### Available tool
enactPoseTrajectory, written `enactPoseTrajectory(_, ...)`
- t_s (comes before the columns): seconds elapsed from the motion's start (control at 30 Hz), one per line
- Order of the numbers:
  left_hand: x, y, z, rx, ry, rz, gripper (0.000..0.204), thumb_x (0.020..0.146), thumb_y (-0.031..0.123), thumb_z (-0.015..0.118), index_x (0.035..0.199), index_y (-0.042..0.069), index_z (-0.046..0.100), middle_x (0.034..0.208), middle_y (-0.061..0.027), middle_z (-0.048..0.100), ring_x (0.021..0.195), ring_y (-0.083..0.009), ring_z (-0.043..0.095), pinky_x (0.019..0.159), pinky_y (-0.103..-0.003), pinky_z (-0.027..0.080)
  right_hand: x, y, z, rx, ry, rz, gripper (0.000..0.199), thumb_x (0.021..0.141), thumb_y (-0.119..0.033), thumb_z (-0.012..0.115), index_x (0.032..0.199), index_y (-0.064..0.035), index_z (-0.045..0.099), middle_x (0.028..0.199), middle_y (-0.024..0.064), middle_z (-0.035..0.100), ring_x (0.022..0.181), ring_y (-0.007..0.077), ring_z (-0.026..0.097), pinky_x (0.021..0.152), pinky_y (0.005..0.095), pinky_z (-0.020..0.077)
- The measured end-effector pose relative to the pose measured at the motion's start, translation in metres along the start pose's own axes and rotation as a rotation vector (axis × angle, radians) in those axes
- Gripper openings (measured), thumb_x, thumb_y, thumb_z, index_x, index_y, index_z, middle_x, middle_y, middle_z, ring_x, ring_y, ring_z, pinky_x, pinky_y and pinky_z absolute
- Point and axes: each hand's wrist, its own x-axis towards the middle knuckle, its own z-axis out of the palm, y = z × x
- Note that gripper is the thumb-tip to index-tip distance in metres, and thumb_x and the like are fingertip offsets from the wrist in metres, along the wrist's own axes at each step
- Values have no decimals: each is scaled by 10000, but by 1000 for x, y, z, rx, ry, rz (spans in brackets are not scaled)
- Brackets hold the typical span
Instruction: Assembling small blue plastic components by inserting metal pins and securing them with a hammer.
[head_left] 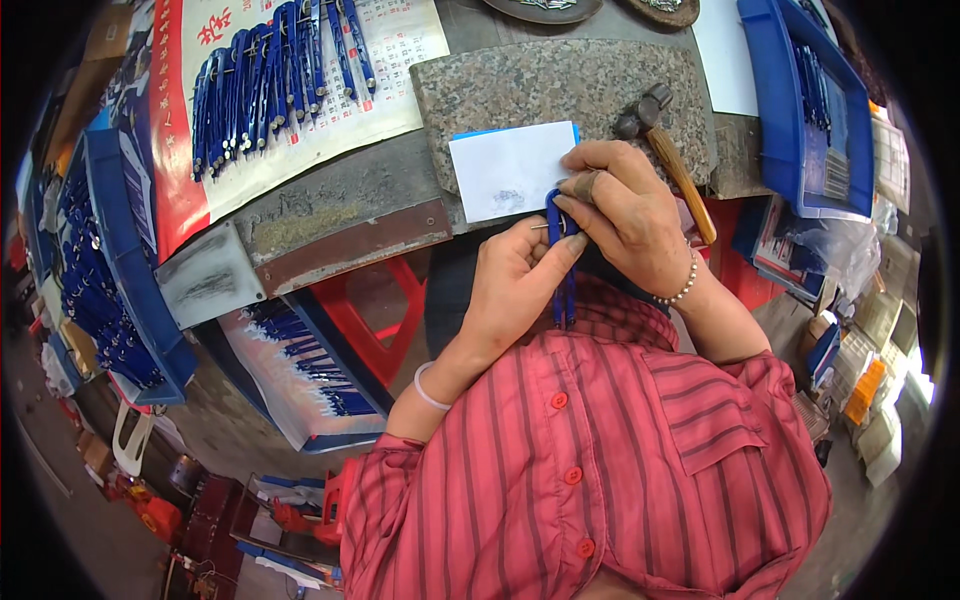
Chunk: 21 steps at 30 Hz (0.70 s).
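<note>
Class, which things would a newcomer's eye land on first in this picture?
At centre, the left hand and right hand together grip a blue two-legged tool at the edge of a granite slab. A wooden-handled hammer lies beside them, and rows of similar blue tools cover a calendar sheet upper left.

A grey workbench (340, 190) carries a granite slab (560, 90), calendar sheet (400, 70) and hammer (672, 160).

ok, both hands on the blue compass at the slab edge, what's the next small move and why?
Probably seat the small pin at the hinge: the left hand grips the blue compass legs, the right hand pinches its top beside the white paper, and the hammer lies untouched nearby.
</note>
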Motion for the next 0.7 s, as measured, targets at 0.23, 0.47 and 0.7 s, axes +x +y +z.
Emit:
enactPoseTrajectory(0.23, 1, -2, 0, -1, 1, 2, 204, 876, 170, 652, 775, 6, 587, 544, 67, 411, 520, -12, 331, 436, -235, 264, -1, 1, 0, 20, -5, 13, 152, 754, -30, 700, 877, 4, 620, 1007, 126, 601, 907, 282, 593, 777, 347, 479)
enactPoseTrajectory(0.47, 3, -8, 0, -38, -11, 13, 206, 876, 172, 656, 777, 3, 589, 548, 65, 418, 526, -10, 335, 441, -229, 269, -3, 2, -4, 32, -15, 7, 206, 743, -30, 717, 926, 8, 631, 1027, 132, 603, 899, 276, 613, 758, 328, 502)
enactPoseTrajectory(0.7, 1, -3, 0, -22, 2, -15, 262, 878, 229, 666, 767, 3, 596, 555, 70, 432, 529, -10, 347, 448, -226, 278, -23, -7, -36, -23, 100, 164, 332, 772, 26, 685, 1088, 12, 585, 1150, 139, 578, 1015, 253, 606, 816, 315, 513)
